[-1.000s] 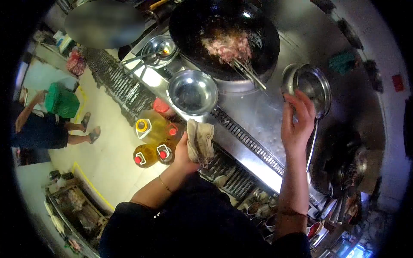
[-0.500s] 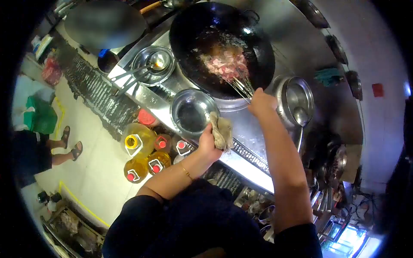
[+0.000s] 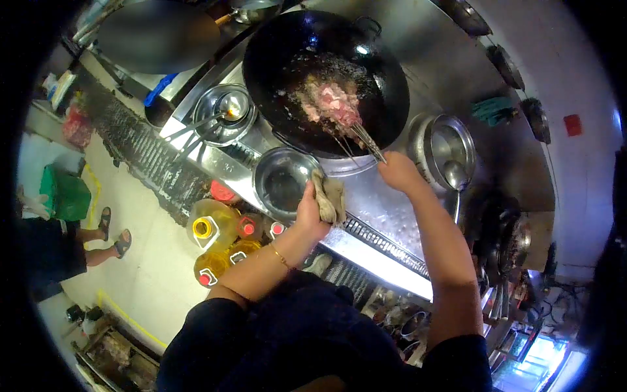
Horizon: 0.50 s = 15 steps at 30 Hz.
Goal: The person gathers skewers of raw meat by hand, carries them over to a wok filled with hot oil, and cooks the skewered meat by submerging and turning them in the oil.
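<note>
My left hand (image 3: 312,214) is closed on a folded beige cloth (image 3: 332,197) at the rim of a steel bowl (image 3: 282,186). No food can be made out inside this bowl. My right hand (image 3: 400,172) is wrapped round the end of a metal wire whisk (image 3: 367,142). The whisk's wires reach into a large black wok (image 3: 271,85), against a heap of pale pink sliced meat (image 3: 330,101). Bubbling liquid shows around the meat.
A steel pot (image 3: 467,140) with a ladle (image 3: 455,175) stands right of the wok. Ladles rest in a steel basin (image 3: 210,104) at left. Oil jugs (image 3: 215,225) stand below the counter edge. A person's legs (image 3: 98,248) show at far left.
My right hand has swept the whisk, bunching the meat into a narrower heap. The view has shifted slightly. My left hand keeps its hold at the bowl.
</note>
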### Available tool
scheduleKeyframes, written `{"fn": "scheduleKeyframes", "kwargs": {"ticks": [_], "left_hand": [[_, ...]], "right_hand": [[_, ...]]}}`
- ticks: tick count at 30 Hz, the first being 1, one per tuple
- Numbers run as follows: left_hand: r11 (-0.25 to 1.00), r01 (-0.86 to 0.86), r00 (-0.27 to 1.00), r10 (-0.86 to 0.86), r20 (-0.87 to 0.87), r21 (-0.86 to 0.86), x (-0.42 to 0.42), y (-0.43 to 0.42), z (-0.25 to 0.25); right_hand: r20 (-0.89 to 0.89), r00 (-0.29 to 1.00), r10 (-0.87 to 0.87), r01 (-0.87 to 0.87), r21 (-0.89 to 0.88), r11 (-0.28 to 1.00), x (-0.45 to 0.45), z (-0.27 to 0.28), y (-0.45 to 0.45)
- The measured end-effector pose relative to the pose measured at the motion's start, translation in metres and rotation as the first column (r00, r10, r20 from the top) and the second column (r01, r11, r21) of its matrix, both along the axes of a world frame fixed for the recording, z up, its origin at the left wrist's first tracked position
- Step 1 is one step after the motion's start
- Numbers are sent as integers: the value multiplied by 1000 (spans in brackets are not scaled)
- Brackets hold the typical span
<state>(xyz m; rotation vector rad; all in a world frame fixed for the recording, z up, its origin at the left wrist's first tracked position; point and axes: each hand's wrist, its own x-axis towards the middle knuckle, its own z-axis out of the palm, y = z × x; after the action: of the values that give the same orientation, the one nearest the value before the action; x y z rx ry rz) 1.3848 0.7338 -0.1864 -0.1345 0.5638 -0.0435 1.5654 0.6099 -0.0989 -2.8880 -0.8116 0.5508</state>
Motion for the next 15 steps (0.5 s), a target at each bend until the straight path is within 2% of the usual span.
{"fn": "scheduleKeyframes", "kwargs": {"ticks": [2, 3, 4, 5, 6, 8, 10, 11, 13, 14, 15], "left_hand": [[995, 42, 999, -39, -35, 91, 11, 6, 25], [989, 64, 997, -57, -54, 135, 14, 5, 32], [892, -1, 995, 44, -85, 451, 11, 6, 30], [691, -43, 985, 150, -85, 721, 3, 11, 26], [404, -59, 967, 250, -48, 913, -5, 19, 24], [311, -302, 822, 564, 80, 901, -10, 51, 80], [505, -377, 707, 698, -110, 776, 1, 77, 106], [524, -293, 850, 526, -33, 800, 3, 97, 75], [601, -354, 910, 397, 117, 717, 36, 118, 28], [499, -200, 736, 644, -207, 843, 65, 100, 66], [477, -251, 741, 654, -150, 842, 70, 104, 61]], "right_hand": [[-308, 939, -156, 169, 15, 986, 0, 17, 3], [-343, 924, -169, 202, 64, 977, 4, 10, -3], [-378, 909, -174, 232, 113, 966, 9, 0, -9], [-417, 892, -175, 262, 161, 951, 13, -7, -15], [-465, 869, -169, 279, 177, 944, 12, -4, -16], [-549, 823, -143, 307, 220, 926, 11, 8, -13], [-625, 774, -103, 338, 269, 902, 17, 0, -20], [-661, 746, -81, 351, 287, 891, 19, -4, -22], [-696, 714, -73, 392, 311, 866, 19, -7, -22], [-716, 694, -74, 417, 317, 852, 18, -9, -22], [-736, 673, -67, 436, 322, 841, 19, -11, -23]]}}
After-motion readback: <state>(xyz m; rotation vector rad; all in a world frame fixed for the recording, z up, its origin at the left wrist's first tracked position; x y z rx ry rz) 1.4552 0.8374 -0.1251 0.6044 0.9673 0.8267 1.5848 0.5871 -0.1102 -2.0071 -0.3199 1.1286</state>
